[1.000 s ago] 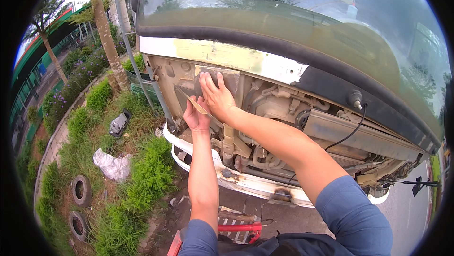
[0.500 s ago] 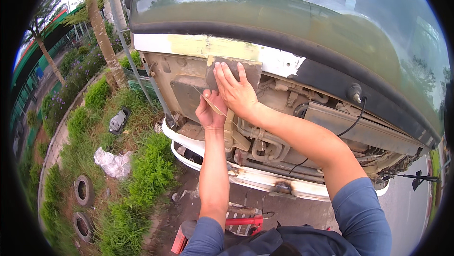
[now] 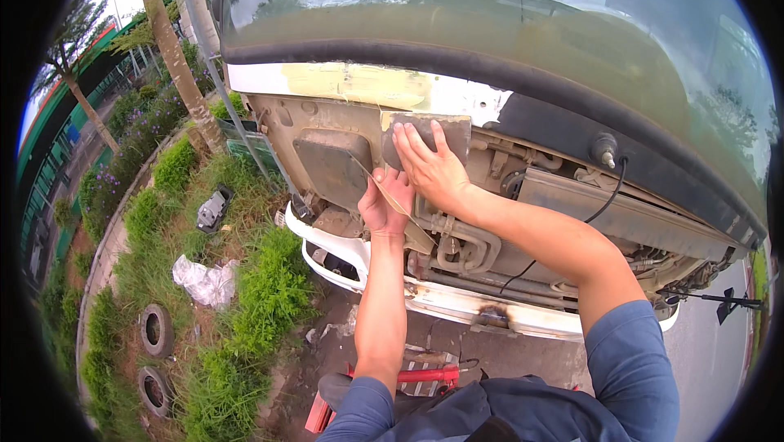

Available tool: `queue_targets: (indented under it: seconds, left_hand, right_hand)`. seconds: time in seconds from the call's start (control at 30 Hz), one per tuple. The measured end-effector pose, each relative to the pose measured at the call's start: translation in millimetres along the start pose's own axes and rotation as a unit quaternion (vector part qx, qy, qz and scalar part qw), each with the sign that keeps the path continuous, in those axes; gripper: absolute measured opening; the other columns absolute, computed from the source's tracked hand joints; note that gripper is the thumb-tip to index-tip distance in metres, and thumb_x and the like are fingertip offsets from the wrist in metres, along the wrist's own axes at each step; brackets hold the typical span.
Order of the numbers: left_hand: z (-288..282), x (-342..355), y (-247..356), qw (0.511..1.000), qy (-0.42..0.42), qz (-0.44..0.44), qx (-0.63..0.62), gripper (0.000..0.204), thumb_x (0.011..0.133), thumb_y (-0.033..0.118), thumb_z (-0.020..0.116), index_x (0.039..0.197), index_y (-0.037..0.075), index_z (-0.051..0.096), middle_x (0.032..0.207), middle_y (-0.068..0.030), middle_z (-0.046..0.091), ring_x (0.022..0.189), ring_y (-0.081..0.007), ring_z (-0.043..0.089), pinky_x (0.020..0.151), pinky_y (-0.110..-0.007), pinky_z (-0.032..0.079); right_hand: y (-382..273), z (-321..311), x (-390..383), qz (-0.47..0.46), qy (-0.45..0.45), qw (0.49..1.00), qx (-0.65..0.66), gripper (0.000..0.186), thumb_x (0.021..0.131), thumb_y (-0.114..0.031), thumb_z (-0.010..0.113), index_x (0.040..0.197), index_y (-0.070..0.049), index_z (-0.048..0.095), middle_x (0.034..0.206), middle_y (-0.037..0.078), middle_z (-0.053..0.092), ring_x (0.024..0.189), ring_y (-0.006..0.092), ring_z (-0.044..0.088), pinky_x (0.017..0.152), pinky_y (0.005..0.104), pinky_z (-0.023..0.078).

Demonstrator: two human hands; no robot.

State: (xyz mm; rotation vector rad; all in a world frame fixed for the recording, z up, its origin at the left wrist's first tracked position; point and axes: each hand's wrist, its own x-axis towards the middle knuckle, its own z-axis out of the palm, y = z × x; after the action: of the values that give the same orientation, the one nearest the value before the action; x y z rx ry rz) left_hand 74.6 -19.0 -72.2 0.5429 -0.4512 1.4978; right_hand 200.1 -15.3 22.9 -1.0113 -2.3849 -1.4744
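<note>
My right hand [image 3: 437, 173] lies with outstretched fingers over a dark grey flat spreader plate [image 3: 457, 133], its thumb hidden. Yellow paste clings to the plate's upper left corner. That upper edge is at the lower rim of a white panel [image 3: 447, 93], which carries a smeared patch of yellow filler [image 3: 351, 83] beneath the windshield. Close by on the left, my left hand [image 3: 384, 207] is closed on a thin tan board [image 3: 395, 202], seen nearly edge-on and slanting down to the right. Whether the two hands touch is unclear.
The vehicle's front is opened up, with pipes [image 3: 478, 250] and a black cable [image 3: 614, 193] exposed. A white bumper [image 3: 441, 307] runs below. Red metal equipment [image 3: 425, 377] stands near my body. Grass, two tyres [image 3: 157, 330] and a white plastic sheet [image 3: 204, 280] lie left.
Both hands have shifted right along the vehicle's front with the spreader plate and board. The plate has slipped slightly lower, and more of the filler patch shows.
</note>
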Motion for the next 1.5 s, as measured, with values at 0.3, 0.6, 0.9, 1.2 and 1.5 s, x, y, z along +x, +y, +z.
queue_targets:
  seconds: [0.3,0.6,0.9,1.2,1.5]
  left_hand:
    - [2,-22,-19,0.999,0.035,0.004,0.009,0.024,0.096,0.032,0.059,0.101,0.009,0.061,0.122,-0.0136,0.054,0.125,-0.0341,0.042,0.108,-0.048,0.031]
    - [138,-149,-3,0.936,0.295,0.138,0.134,0.045,0.103,0.027,0.047,0.142,0.007,0.043,0.139,-0.0074,0.052,0.128,-0.0285,0.050,0.108,-0.048,0.040]
    - [167,-196,-39,0.809,0.454,0.278,0.249,0.043,0.092,-0.006,0.055,0.134,0.000,0.047,0.129,-0.0119,0.058,0.117,-0.0246,0.057,0.103,-0.042,0.044]
    - [166,-220,-35,0.756,0.511,0.252,0.323,0.037,0.090,-0.007,0.056,0.127,-0.003,0.053,0.123,-0.0135,0.062,0.109,-0.0231,0.061,0.097,-0.038,0.047]
    - [188,-214,-36,0.763,0.438,0.270,0.391,0.031,0.089,-0.008,0.059,0.121,-0.004,0.057,0.116,-0.0131,0.065,0.104,-0.0210,0.063,0.094,-0.036,0.048]
  right_hand:
    - [3,-4,-24,-0.050,-0.011,0.998,0.041,0.065,0.084,-0.028,0.056,0.138,0.005,0.046,0.147,0.020,0.039,0.135,0.0307,0.038,0.105,0.0596,0.033]
    - [28,-71,-77,0.271,0.053,0.365,0.889,0.020,0.095,-0.006,0.058,0.114,-0.001,0.062,0.099,0.005,0.068,0.090,0.0124,0.062,0.084,0.0304,0.050]
    - [-33,-94,-108,0.215,0.096,0.261,0.936,0.024,0.102,-0.031,0.054,0.104,-0.008,0.064,0.085,-0.009,0.053,0.075,0.0026,0.041,0.070,0.0219,0.039]
    - [-25,-114,-138,-0.131,0.010,0.644,0.754,0.051,0.084,0.002,0.063,0.134,-0.007,0.055,0.131,0.016,0.059,0.122,0.0351,0.056,0.106,0.0409,0.045]
    - [6,-104,-193,-0.055,-0.099,0.634,0.765,0.041,0.094,-0.007,0.053,0.134,-0.002,0.052,0.128,0.022,0.059,0.119,0.0404,0.055,0.102,0.0453,0.046]
